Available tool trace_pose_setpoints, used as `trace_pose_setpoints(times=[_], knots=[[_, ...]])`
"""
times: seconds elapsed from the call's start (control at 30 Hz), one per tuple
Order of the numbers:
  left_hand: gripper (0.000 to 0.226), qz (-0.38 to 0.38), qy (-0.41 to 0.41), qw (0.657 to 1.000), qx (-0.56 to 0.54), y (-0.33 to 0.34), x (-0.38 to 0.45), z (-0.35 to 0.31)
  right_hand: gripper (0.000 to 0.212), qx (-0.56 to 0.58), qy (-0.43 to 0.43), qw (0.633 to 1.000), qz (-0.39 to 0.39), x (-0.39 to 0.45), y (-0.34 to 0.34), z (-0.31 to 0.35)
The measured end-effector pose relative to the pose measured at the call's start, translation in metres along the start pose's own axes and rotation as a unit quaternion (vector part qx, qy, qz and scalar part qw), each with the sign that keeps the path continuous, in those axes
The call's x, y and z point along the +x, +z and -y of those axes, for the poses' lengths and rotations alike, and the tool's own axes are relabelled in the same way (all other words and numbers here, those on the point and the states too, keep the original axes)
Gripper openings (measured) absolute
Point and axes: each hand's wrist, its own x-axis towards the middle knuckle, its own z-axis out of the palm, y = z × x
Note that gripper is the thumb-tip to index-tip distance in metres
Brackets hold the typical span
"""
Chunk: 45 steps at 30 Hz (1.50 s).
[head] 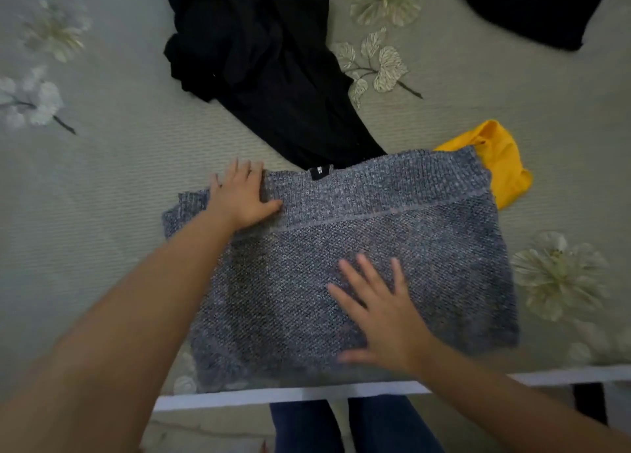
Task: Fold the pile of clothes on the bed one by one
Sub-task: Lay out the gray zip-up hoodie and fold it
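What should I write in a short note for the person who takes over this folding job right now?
Left hand: open, pressing flat on the far left corner of the grey knit sweater.
Right hand: open, fingers spread, flat on the sweater's near middle.
The sweater lies at the near edge of the bed, part folded with a flap across its far side, the label up.
Left to do: finish the sweater, then the crumpled black garment beyond it and the yellow garment under its far right corner. Another black garment lies at the far right; its state is unclear.
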Motion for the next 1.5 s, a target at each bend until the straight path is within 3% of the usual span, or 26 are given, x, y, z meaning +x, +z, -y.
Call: trace_pose_setpoints(times=[0.1, 0.23, 0.4, 0.53, 0.63, 0.73, 0.8, 0.9, 1.03, 1.1, 1.23, 1.37, 1.5], knots=[[0.09, 0.046, 0.007, 0.999, -0.023, 0.004, 0.008, 0.007, 0.109, -0.034, -0.019, 0.999, 0.021, -0.034, 0.033, 0.027], [0.086, 0.076, 0.003, 0.989, -0.126, 0.01, -0.005, 0.01, 0.068, -0.047, 0.069, 0.991, -0.1, -0.045, 0.056, 0.028], [0.059, -0.086, 0.023, 0.994, -0.07, 0.019, -0.051, 0.006, 0.058, -0.05, 0.228, 0.959, -0.163, -0.046, 0.052, 0.049], [0.047, -0.094, -0.044, 0.993, -0.062, 0.042, -0.104, 0.018, 0.065, 0.114, 0.463, 0.876, -0.076, -0.065, 0.04, 0.072], [0.044, -0.068, -0.077, 0.989, -0.102, 0.065, -0.146, 0.038, 0.059, 0.236, 0.558, 0.794, -0.053, -0.07, 0.042, 0.107], [0.037, -0.086, -0.042, 0.993, -0.072, 0.079, -0.17, 0.054, 0.057, 0.331, 0.553, 0.761, -0.074, -0.058, 0.043, 0.143], [0.032, -0.103, 0.005, 0.994, -0.024, 0.08, -0.172, 0.058, 0.063, 0.325, 0.566, 0.755, -0.069, -0.048, 0.045, 0.148], [0.022, -0.134, 0.063, 0.989, 0.025, 0.08, -0.172, 0.061, 0.049, 0.282, 0.603, 0.731, -0.147, -0.036, 0.042, 0.151], [0.021, -0.198, 0.11, 0.974, 0.013, 0.075, -0.182, 0.057, 0.038, 0.179, 0.566, 0.759, -0.265, -0.026, 0.016, 0.153], [0.02, -0.268, 0.127, 0.955, 0.004, 0.067, -0.19, 0.057, 0.039, 0.104, 0.52, 0.776, -0.341, -0.024, -0.004, 0.155], [0.03, -0.402, 0.161, 0.901, -0.003, 0.041, -0.206, 0.062, 0.042, 0.005, 0.462, 0.79, -0.404, -0.016, -0.046, 0.154], [0.011, -0.496, 0.145, 0.856, -0.034, 0.017, -0.219, 0.08, 0.034, -0.022, 0.397, 0.794, -0.46, 0.003, -0.088, 0.152], [0.015, -0.454, 0.08, 0.887, -0.038, 0.016, -0.239, 0.101, 0.033, -0.033, 0.325, 0.832, -0.448, 0.029, -0.108, 0.158]])
